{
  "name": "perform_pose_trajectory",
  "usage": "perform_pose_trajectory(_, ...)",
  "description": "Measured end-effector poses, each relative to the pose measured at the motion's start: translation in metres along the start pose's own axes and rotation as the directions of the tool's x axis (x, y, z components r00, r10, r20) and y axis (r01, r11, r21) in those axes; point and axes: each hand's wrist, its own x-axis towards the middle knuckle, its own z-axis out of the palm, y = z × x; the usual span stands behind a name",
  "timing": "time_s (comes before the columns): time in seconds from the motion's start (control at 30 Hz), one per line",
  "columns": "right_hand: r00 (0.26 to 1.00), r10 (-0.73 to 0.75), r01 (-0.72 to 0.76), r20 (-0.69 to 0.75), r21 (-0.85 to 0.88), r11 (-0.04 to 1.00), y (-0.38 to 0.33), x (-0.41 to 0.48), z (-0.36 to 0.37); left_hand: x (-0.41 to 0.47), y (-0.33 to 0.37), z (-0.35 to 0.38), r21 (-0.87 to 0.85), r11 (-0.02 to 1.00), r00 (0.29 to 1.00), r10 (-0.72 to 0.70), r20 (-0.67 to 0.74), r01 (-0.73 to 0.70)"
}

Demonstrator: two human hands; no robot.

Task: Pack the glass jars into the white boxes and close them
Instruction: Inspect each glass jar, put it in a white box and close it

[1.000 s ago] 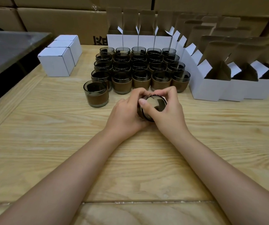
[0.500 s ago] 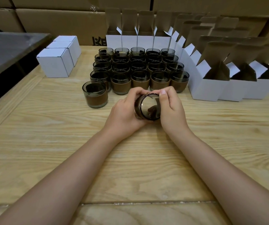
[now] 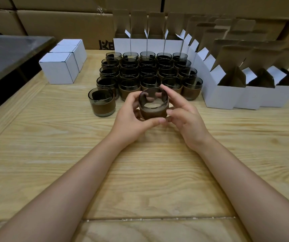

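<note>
Head view: the left hand [image 3: 131,117] grips one jar [image 3: 153,105] just above the table [image 3: 140,172], thumb curled under its brown band and fingers wrapped round its left side. The right hand [image 3: 183,117] is at the jar's other side with fingers mostly straight, the index tip at the far rim and the thumb by the band, so it seems to steady the jar, not carry it. The jar's axis is close to upright, its mouth up and tipped a little toward the camera. The nearest open box [image 3: 222,95] stands to the right of both hands, mouth up, its lid flap raised at the back. The right hand is the nearer one to it. Packing should therefore mean carrying the jar rightward and lowering it base first, with little turning needed. The other jars [image 3: 149,74] stand in a block just behind the hands, near enough to be knocked, and a lone jar [image 3: 101,103] stands to their left. Closed boxes [image 3: 58,69] sit well off to the left.
</note>
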Motion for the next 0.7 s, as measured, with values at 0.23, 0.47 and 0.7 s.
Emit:
perform_pose_trajectory(0.23,0.99,-0.056,0.054,0.127,0.019,0.998,-0.0006,-0.0022,-0.0029,-0.0003,0.0061,-0.0027,-0.134,0.987,0.996,-0.083,0.021,0.085)
perform_pose_trajectory(0.47,0.998,0.004,-0.002,0.056,-0.042,0.999,-0.0014,-0.0035,-0.0013,0.0006,0.0077,-0.0016,-0.096,0.99,0.995,-0.101,0.026,0.103)
perform_pose_trajectory(0.7,0.991,0.097,-0.101,-0.092,-0.048,0.994,0.0008,0.0016,0.0017,0.0004,0.0075,0.0008,-0.205,0.97,0.991,-0.116,0.071,0.128)
